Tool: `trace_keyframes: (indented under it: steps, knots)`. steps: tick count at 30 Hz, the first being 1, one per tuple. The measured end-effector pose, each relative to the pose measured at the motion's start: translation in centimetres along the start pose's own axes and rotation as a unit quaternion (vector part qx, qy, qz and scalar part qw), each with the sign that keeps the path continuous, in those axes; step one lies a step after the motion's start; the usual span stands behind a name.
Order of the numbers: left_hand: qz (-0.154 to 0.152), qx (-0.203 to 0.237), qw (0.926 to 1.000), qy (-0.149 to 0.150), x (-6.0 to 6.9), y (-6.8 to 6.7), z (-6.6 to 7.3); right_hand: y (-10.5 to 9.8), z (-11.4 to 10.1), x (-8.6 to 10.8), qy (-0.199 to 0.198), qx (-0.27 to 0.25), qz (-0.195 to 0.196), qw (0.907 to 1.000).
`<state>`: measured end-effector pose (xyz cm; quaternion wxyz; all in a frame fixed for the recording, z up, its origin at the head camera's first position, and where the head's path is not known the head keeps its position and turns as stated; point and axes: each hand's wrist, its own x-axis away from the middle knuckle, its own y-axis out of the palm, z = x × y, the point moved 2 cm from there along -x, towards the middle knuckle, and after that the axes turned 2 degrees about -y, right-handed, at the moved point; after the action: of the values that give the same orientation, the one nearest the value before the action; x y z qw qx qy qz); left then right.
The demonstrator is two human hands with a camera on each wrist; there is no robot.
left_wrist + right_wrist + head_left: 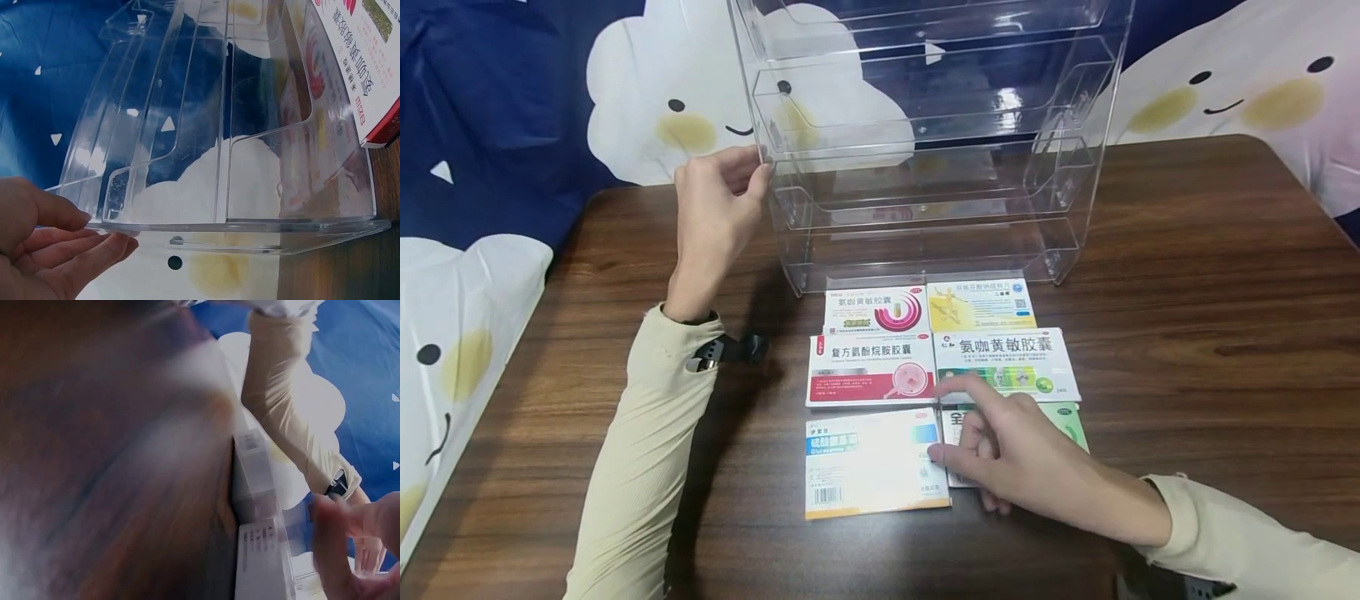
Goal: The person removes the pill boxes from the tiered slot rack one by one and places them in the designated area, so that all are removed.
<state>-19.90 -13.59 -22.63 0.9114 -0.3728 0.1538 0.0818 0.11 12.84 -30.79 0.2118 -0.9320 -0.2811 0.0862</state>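
Observation:
My left hand [715, 200] pinches the left side edge of a clear plastic tiered rack [925, 218]. In the left wrist view the thumb [72, 215] lies on one side of that edge and the fingers on the other. My right hand [1022, 454] hovers over the medicine boxes with its fingers loosely bent and nothing held. Its thumb and index tips are near a white-and-blue box [872, 467] and a white box with a green band [1007, 350]; contact is unclear. Beneath this hand a green-and-white box [1069, 419] is partly hidden.
A red-and-white box [872, 371], a white box with a pink ring [872, 310] and a yellow-and-white box [981, 304] complete two columns before the rack. They lie on a dark wooden table [1210, 333]. A blue cloud-patterned cloth [497, 108] hangs behind.

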Motion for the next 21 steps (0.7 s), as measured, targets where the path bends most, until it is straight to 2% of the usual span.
trace_keyframes:
  steps: [1, 2, 3, 5, 8, 10, 11, 13, 14, 18, 21]
  knots:
    - [-0.001, 0.001, 1.0, 0.0, 0.0, 0.0, 0.0, 0.1, -0.1, 0.1, -0.034, 0.052, 0.003, 0.9981]
    - [-0.002, 0.002, 1.0, 0.001, 0.0, 0.0, 0.0, 0.2, -0.3, 0.1, -0.078, 0.106, 0.003, 0.9913]
    - [-0.002, 0.002, 1.0, 0.001, 0.0, 0.0, 0.0, 0.4, -0.4, 0.2, -0.122, 0.161, 0.001, 0.9794]
    - [-0.002, 0.002, 1.0, 0.001, 0.0, 0.0, 0.0, 1.1, -0.8, 0.2, -0.203, 0.261, -0.009, 0.9439]
    - [0.0, 0.003, 1.0, 0.002, -0.1, -0.1, -0.1, 2.3, -1.2, 0.2, -0.274, 0.374, -0.033, 0.8854]
    - [0.001, 0.003, 1.0, -0.001, 0.0, -0.2, -0.1, 3.1, -1.3, 0.1, -0.292, 0.418, -0.043, 0.8594]
    - [0.002, 0.002, 1.0, -0.002, 0.0, -0.2, -0.1, 3.4, -1.4, 0.1, -0.294, 0.434, -0.044, 0.8505]
    - [0.001, 0.003, 1.0, -0.002, 0.0, -0.3, -0.2, 3.8, -1.5, 0.1, -0.287, 0.451, -0.046, 0.8439]
    - [0.001, 0.003, 1.0, -0.003, 0.0, -0.3, -0.3, 3.9, -1.5, 0.1, -0.28, 0.455, -0.046, 0.8443]
    - [0.0, 0.004, 1.0, -0.006, -0.1, -0.3, -0.4, 4.0, -1.6, 0.0, -0.248, 0.458, -0.047, 0.8524]
    - [0.002, 0.007, 1.0, -0.006, -0.1, -0.2, -0.4, 3.9, -1.7, -0.1, -0.238, 0.454, -0.038, 0.8574]
